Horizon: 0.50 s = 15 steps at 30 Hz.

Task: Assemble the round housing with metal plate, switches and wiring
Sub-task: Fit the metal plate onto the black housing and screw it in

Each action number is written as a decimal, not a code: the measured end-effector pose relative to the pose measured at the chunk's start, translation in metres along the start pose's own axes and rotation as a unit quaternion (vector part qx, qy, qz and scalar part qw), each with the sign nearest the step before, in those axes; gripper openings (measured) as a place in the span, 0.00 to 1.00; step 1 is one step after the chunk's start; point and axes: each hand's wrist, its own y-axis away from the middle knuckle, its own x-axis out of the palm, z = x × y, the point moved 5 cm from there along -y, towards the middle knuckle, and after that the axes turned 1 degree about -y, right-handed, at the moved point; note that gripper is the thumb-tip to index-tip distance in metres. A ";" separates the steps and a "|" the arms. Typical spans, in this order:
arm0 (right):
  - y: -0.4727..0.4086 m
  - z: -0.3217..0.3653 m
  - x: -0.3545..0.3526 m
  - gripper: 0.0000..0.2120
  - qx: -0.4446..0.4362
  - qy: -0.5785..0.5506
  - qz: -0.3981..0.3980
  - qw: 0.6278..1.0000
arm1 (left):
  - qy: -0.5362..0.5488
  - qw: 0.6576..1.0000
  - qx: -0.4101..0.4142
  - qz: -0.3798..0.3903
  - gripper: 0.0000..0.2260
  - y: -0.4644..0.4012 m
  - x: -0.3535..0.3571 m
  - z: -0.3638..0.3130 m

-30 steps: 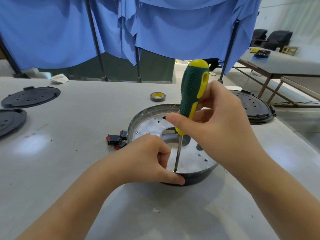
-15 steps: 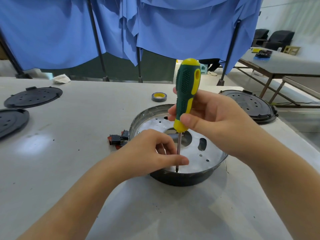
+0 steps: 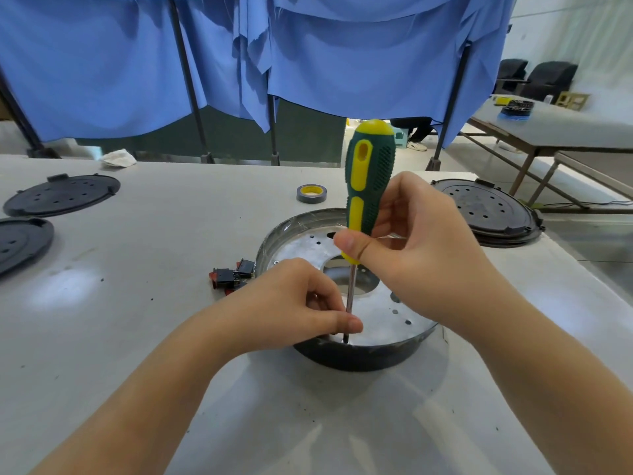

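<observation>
The round housing point(image 3: 356, 354) stands on the white table point(image 3: 171, 337) directly under both hands, and the metal plate point(image 3: 387, 323) with its holes lies inside it. The right hand point(image 3: 421, 255) grips the green and yellow handle of the screwdriver point(image 3: 366, 186) with curled fingers and thumb, holding it nearly upright — the thin shaft goes down to the near edge of the plate. The left hand point(image 3: 294, 306) is curled at the housing's near-left rim, and its thumb and fingers pinch the lower end of the shaft close to the tip. Just beyond the left hand, beside the housing, lie the black and red switches point(image 3: 231, 277). Farther behind the hands is a roll of tape point(image 3: 311, 193). Black round covers point(image 3: 61, 195) lie far to the left of the left hand, and another stack point(image 3: 486, 214) is to the right of the right hand — behind everything hangs a blue cloth point(image 3: 342, 53).
</observation>
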 end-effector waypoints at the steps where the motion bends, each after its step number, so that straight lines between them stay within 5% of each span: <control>1: 0.001 0.000 0.001 0.15 0.000 0.000 -0.008 1.000 | 0.000 1.000 0.000 0.003 0.11 0.000 0.000 0.000; 8: -0.004 -0.005 -0.008 0.12 0.015 0.009 -0.007 1.000 | -0.006 1.000 0.016 0.008 0.14 -0.001 0.005 0.005; 15: -0.020 -0.025 -0.041 0.13 0.096 -0.181 -0.084 0.975 | -0.046 0.999 0.001 0.026 0.25 0.002 0.007 0.009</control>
